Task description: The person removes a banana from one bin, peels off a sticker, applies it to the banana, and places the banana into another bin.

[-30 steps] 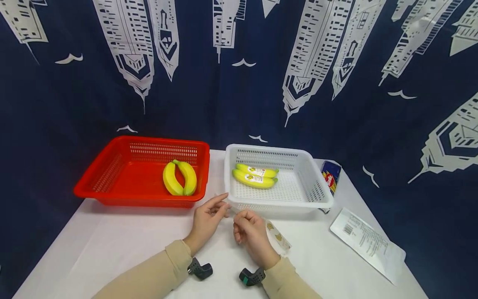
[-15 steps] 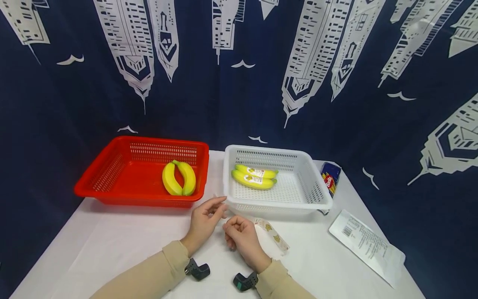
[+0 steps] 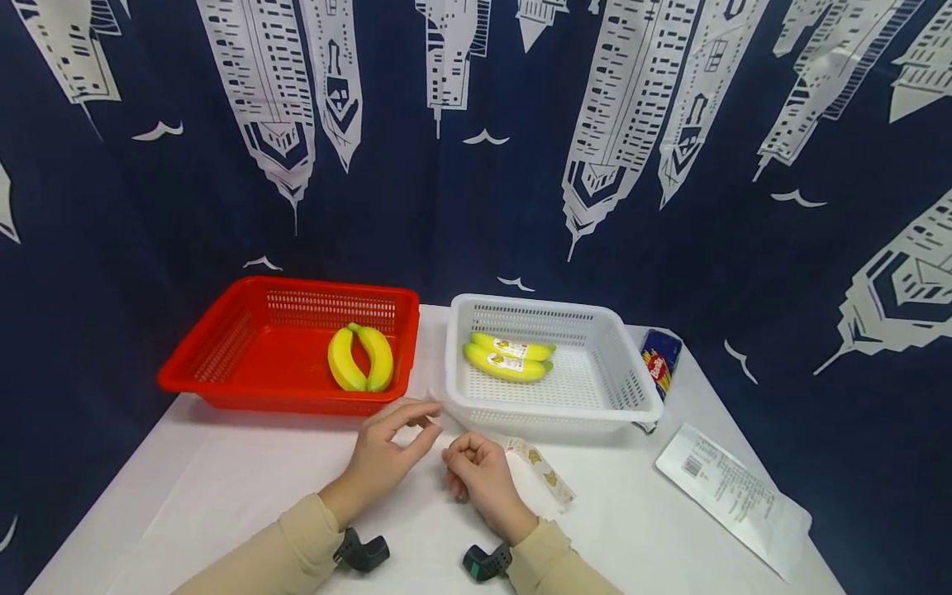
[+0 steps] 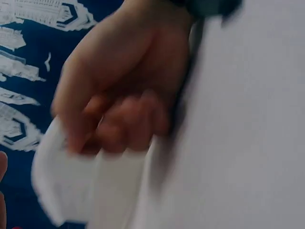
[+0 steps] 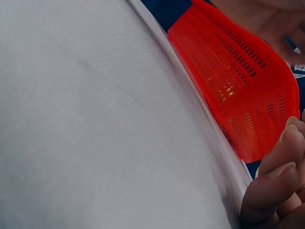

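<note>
My right hand (image 3: 479,475) has its fingers curled, pinching the end of a strip of banana stickers (image 3: 546,473). That strip runs out behind the hand onto the white table; the held end is hidden. To its left, my left hand (image 3: 387,450) hovers in front of the baskets, thumb and forefinger apart with nothing visible between them. Two bananas (image 3: 508,364) with labels lie in the white basket (image 3: 554,415). Two bananas (image 3: 378,359) with no visible labels lie in the red basket (image 3: 223,330). In the left wrist view the right hand (image 4: 114,95) is blurred.
A silver-white pouch with printed text (image 3: 732,500) lies on the table (image 3: 223,487) at the right. Beside the white basket's right wall lies a blue packet (image 3: 660,359). A dark blue curtain (image 3: 372,223) with city prints hangs behind the table.
My right hand has shifted left, and the sticker strip's visible part has lengthened. My left hand has drawn back left, its thumb and forefinger now wider apart. The bananas stay put.
</note>
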Motion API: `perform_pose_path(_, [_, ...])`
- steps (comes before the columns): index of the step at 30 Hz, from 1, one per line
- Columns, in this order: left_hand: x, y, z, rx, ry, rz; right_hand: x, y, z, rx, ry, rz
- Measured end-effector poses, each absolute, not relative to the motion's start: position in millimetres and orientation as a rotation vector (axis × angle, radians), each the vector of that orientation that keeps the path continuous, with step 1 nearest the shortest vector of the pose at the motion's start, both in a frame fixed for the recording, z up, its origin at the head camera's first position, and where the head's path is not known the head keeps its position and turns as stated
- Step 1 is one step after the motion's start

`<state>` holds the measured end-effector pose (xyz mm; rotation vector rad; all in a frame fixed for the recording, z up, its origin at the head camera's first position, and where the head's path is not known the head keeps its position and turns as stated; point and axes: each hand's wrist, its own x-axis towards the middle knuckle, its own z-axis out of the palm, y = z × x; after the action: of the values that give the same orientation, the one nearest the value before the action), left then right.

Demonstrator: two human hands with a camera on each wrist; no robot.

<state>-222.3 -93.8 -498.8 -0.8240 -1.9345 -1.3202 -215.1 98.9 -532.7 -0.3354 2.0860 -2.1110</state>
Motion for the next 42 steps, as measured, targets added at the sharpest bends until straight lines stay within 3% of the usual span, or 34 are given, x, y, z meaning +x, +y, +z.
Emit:
perform_pose_path(6, [-232, -158, -485, -0.670, -1.811, -0.798, -215, 100, -531, -0.344, 2.100, -2.100])
perform_pose_path(13, [-236, -210, -494, -0.450, -2.035, -0.741, -214, 100, -534, -0.342, 2.091, -2.092])
perform_pose_path(27, [-240, -223, -495, -0.476, -2.136, -0.721, -217, 69, -513, -0.360, 2.064, -2.026])
perform_pose_path(36, [-245, -224, -494, -0.477, -2.147, -0.697, -246, 33, -479, -0.331, 2.072, -2.070])
perform_pose_path(42, [-243, -223, -497, -0.479, -2.139, -0.701, -255, 26, -476, -0.286, 2.090, -2.105])
